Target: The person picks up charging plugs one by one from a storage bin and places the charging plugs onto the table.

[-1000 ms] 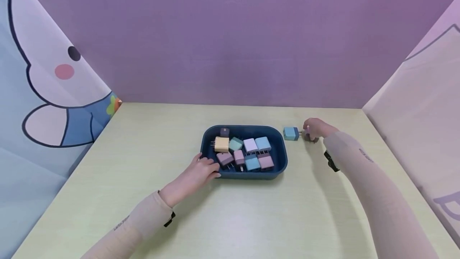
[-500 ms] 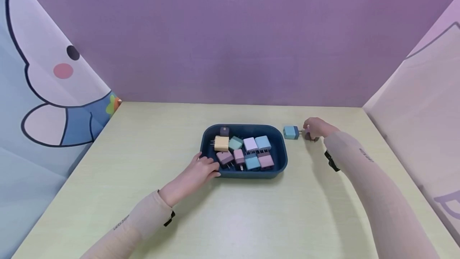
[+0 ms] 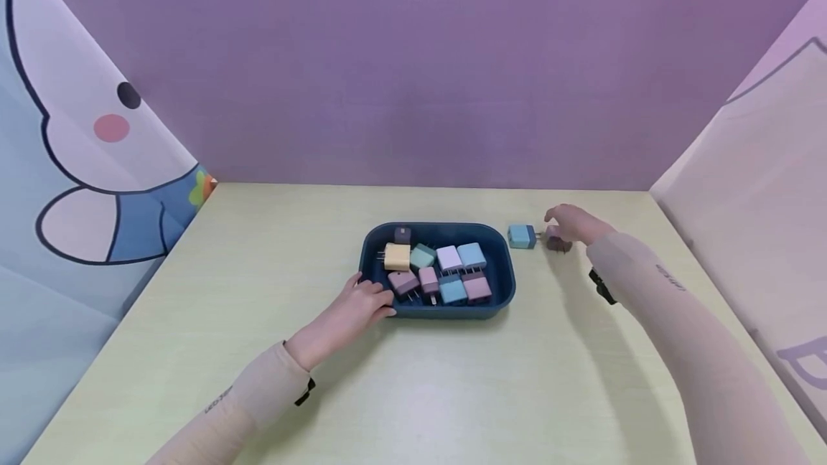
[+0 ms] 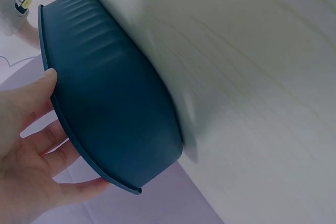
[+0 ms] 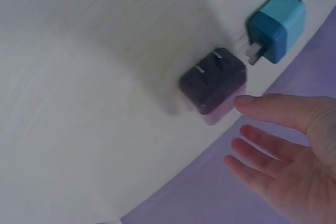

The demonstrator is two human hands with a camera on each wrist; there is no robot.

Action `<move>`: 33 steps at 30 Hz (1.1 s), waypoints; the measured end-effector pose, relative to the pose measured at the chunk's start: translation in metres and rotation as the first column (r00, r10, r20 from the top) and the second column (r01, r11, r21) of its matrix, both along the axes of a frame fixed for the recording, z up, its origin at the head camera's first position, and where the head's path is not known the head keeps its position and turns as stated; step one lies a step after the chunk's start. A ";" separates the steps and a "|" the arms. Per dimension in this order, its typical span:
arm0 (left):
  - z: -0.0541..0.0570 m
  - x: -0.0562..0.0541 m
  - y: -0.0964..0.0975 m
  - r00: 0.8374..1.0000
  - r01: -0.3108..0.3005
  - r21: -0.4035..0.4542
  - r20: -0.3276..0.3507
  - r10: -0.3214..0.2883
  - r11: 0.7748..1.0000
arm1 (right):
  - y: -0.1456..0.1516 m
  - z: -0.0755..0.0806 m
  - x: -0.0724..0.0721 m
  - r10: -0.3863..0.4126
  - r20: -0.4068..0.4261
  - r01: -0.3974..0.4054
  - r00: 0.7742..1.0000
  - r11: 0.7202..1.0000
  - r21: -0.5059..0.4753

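My left hand (image 3: 355, 311) holds the near-left corner of a dark blue plastic tray (image 3: 446, 313); in the left wrist view its thumb and fingers lie along the rim. Inside the tray sit several small plug chargers in yellow, green, lilac, blue and pink. Beyond the tray's right end, my right hand (image 3: 575, 223) hovers beside a pink charger with a dark prong end (image 5: 212, 82). Its fingers are spread, the thumb tip very near the pink side. A light-blue charger with a darker blue end (image 3: 520, 236) lies just left of the pink one, its prongs toward it.
The pale wooden table (image 3: 439, 393) carries everything. A purple wall (image 3: 426, 77) closes off the back. Patterned panels stand at the left (image 3: 84, 156) and right (image 3: 756, 221).
My right hand has let go of the pink charger and drawn slightly up and to the right. The charger stays on the table by the light-blue one. My left hand keeps its place.
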State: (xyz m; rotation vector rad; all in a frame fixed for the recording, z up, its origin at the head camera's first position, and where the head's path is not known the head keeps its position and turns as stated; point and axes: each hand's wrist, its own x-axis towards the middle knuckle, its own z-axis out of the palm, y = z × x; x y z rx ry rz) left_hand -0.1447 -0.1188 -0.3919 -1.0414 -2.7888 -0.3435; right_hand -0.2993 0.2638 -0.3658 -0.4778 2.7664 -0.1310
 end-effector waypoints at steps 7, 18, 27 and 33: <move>0.001 0.000 -0.001 1.000 0.002 0.003 -0.009 -0.002 1.000 | -0.014 0.020 0.004 0.068 -0.031 -0.067 0.997 0.997 0.035; 0.004 0.000 0.002 1.000 0.002 0.004 0.010 -0.002 1.000 | -0.041 0.036 0.011 0.082 -0.010 -0.081 0.997 0.996 0.032; 0.004 0.001 0.002 1.000 0.007 0.009 0.012 -0.007 1.000 | -0.070 0.044 0.020 0.140 -0.062 -0.137 0.988 0.989 0.055; 0.004 0.001 0.001 1.000 0.008 0.010 0.010 -0.008 1.000 | -0.093 0.050 0.026 0.220 -0.107 -0.214 0.970 0.975 0.065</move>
